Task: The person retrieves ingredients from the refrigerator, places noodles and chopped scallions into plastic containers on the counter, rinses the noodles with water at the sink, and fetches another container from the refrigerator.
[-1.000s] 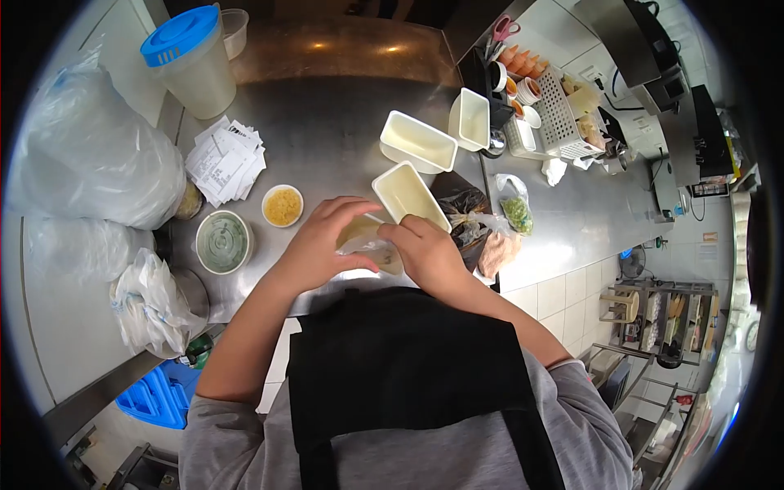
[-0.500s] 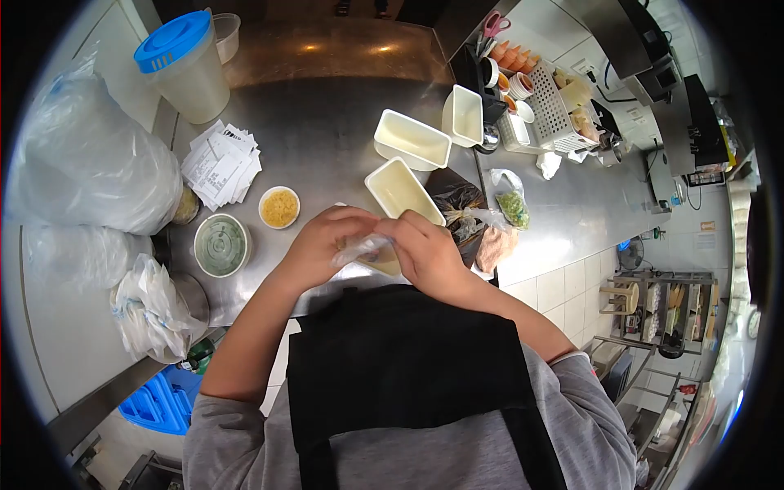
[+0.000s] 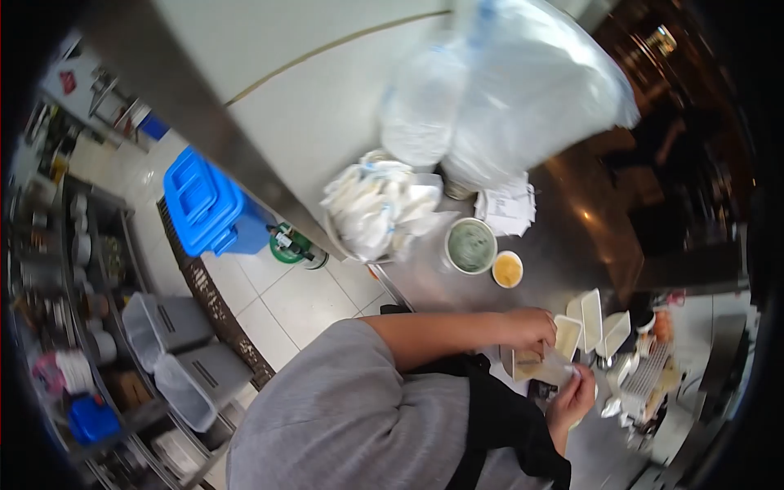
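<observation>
My left hand (image 3: 529, 329) is closed on one edge of a small clear plastic bag (image 3: 554, 367). The fingers of my right hand (image 3: 574, 395) pinch the bag's other side. Beneath the bag is a cream rectangular tub (image 3: 521, 364), partly hidden by my left hand and the bag. A second cream tub (image 3: 566, 333) stands just beyond my left hand, with more tubs (image 3: 585, 318) behind it. A small white cup of yellow food (image 3: 507, 269) and a round tub with greenish contents (image 3: 471, 246) sit on the steel counter (image 3: 563, 237).
Large plastic bags (image 3: 535, 90) and a bundle of white bags (image 3: 376, 204) lie beside paper slips (image 3: 506, 207). Below the counter stands a blue lidded bin (image 3: 214, 204); grey bins (image 3: 200, 380) sit on a rack. A perforated basket (image 3: 647, 371) is at the right.
The camera view has swung strongly to the left, bringing the floor, blue bin and rack into view. My hands are farther apart, with the bag stretched between them.
</observation>
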The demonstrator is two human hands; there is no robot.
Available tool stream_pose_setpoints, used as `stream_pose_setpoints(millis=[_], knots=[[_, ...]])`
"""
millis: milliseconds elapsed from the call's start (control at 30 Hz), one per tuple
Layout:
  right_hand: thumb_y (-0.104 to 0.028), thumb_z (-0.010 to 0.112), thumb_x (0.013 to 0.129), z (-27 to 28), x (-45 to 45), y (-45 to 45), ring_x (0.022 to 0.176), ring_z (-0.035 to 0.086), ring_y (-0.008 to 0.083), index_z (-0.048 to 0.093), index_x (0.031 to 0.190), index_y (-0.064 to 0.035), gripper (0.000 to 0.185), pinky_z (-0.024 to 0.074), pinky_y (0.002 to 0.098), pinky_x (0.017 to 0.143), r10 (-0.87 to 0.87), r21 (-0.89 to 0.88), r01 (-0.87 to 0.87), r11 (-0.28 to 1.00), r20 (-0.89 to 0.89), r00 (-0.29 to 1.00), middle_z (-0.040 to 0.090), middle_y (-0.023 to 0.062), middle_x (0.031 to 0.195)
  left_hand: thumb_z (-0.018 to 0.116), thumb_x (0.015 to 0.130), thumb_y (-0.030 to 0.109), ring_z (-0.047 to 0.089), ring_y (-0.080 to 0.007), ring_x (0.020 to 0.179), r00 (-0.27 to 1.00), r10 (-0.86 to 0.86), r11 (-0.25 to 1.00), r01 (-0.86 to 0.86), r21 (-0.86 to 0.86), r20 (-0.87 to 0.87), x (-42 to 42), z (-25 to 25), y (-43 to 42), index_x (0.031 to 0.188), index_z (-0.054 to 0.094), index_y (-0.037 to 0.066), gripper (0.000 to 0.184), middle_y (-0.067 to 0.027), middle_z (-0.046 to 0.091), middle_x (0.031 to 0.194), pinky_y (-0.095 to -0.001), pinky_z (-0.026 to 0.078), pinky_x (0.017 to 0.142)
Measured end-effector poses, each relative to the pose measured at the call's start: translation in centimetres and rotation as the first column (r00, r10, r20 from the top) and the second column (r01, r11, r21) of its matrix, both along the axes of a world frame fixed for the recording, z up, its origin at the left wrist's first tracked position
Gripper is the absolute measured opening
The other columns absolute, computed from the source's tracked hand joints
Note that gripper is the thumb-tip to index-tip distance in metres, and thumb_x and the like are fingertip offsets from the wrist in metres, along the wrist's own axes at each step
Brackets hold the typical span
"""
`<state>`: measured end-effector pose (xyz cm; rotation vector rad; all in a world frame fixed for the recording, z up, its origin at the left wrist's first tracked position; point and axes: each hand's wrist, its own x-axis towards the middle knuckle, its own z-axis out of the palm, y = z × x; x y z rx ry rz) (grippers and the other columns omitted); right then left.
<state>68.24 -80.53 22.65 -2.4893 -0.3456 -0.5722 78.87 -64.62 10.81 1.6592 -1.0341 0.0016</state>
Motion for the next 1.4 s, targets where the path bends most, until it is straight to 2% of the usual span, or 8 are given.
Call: stream_pose_setpoints(millis=[333, 533, 600, 700, 800, 1033, 1100, 1400], knots=[[-0.002, 0.050, 0.097, -0.9, 0.4, -0.5, 0.085, 0.057, 0.0174, 0.059, 0.104, 0.0019, 0.012, 0.0464, 0.0281, 0.080, -0.069, 0.145, 0.083, 0.986, -0.102, 0.992, 0.061, 0.0091, 0.093, 0.070, 0.069, 0.012, 0.060, -0.0325, 0.100, 0.994, -0.057, 0.998, 0.057, -0.003, 0.094, -0.1, -0.4, 1.3, 0.090, 0.070, 0.005, 0.022, -0.0094, 0.068, 0.098, -0.0419, 0.048, 0.087], [-0.038, 0.079, 0.079, -4.9, 0.0, -1.0, 0.126, 0.045, 0.0222, 0.032, 0.144, -0.0020, 0.088, 0.0347, 0.0382, 0.106, 0.294, 0.755, -0.053, 0.654, -0.189, 0.937, 0.049, 0.0099, 0.130, 0.060, 0.067, -0.007, 0.063, -0.0307, 0.087, 0.984, -0.010, 0.999, 0.001, -0.045, -0.180, 0.0, 0.9, 1.5, 0.091, 0.071, 0.003, 0.028, -0.0126, 0.067, 0.088, -0.0367, 0.051, 0.075], [-0.027, 0.077, 0.082, -6.5, -0.3, -1.2, 0.123, 0.052, 0.0232, 0.048, 0.134, 0.0008, 0.066, 0.0412, 0.0354, 0.100, 0.185, 0.373, -0.043, 0.927, -0.355, 0.916, 0.057, 0.0122, 0.129, 0.062, 0.068, -0.007, 0.064, -0.0301, 0.085, 0.982, 0.006, 1.000, -0.011, -0.029, -0.189, 0.1, 1.4, 0.8, 0.090, 0.071, 0.003, 0.026, -0.0123, 0.068, 0.085, -0.0364, 0.051, 0.073], [-0.009, 0.071, 0.082, -6.8, 0.0, 0.1, 0.108, 0.064, 0.0239, 0.064, 0.115, 0.0012, 0.036, 0.0487, 0.0324, 0.090, -0.027, 0.399, 0.233, 0.887, -0.458, 0.888, 0.066, 0.0148, 0.117, 0.058, 0.068, -0.009, 0.064, -0.0333, 0.086, 0.982, 0.047, 0.999, -0.048, -0.004, -0.183, -0.2, 1.8, 0.6, 0.092, 0.071, 0.005, 0.031, -0.0130, 0.069, 0.088, -0.0382, 0.050, 0.079], [0.005, 0.064, 0.080, -6.6, 0.7, 0.2, 0.092, 0.069, 0.0251, 0.070, 0.104, -0.0002, 0.026, 0.0523, 0.0308, 0.081, -0.125, 0.311, 0.174, 0.934, -0.172, 0.977, 0.070, 0.0136, 0.101, 0.059, 0.068, -0.008, 0.063, -0.0320, 0.087, 0.994, 0.092, 0.996, -0.091, 0.015, -0.051, -0.3, 1.5, 0.0, 0.092, 0.072, 0.007, 0.030, -0.0119, 0.069, 0.088, -0.0382, 0.050, 0.078], [0.008, 0.058, 0.081, -6.6, -0.2, 0.2, 0.084, 0.066, 0.0251, 0.066, 0.094, 0.0006, 0.017, 0.0509, 0.0320, 0.077, -0.120, 0.329, 0.168, 0.929, -0.161, 0.980, 0.067, 0.0127, 0.090, 0.069, 0.071, -0.003, 0.062, -0.0253, 0.090, 0.999, -0.033, 0.994, 0.033, 0.103, -0.002, -0.1, 3.2, 1.5, 0.096, 0.071, 0.007, 0.027, -0.0082, 0.069, 0.092, -0.0343, 0.050, 0.077], [0.008, 0.055, 0.082, -6.9, 0.0, -0.1, 0.084, 0.065, 0.0232, 0.065, 0.094, 0.0012, 0.017, 0.0499, 0.0321, 0.077, -0.116, 0.328, 0.171, 0.929, -0.182, 0.976, 0.067, 0.0124, 0.089, 0.071, 0.076, 0.001, 0.062, -0.0242, 0.088, 0.946, 0.060, 0.997, -0.045, 0.054, -0.318, -0.5, 4.1, 2.1, 0.100, 0.066, 0.006, 0.025, -0.0091, 0.066, 0.101, -0.0331, 0.051, 0.077], [-0.003, 0.049, 0.096, -7.5, 1.1, -1.8, 0.093, 0.056, 0.0123, 0.059, 0.107, 0.0012, 0.016, 0.0452, 0.0274, 0.083, -0.113, 0.789, 0.433, 0.436, -0.429, 0.896, 0.062, 0.0060, 0.098, 0.075, 0.082, 0.010, 0.064, -0.0198, 0.086, 0.960, 0.159, 0.972, -0.112, 0.205, -0.232, -2.9, 3.7, 2.5, 0.110, 0.055, 0.006, 0.035, -0.0096, 0.064, 0.096, -0.0316, 0.053, 0.079]])
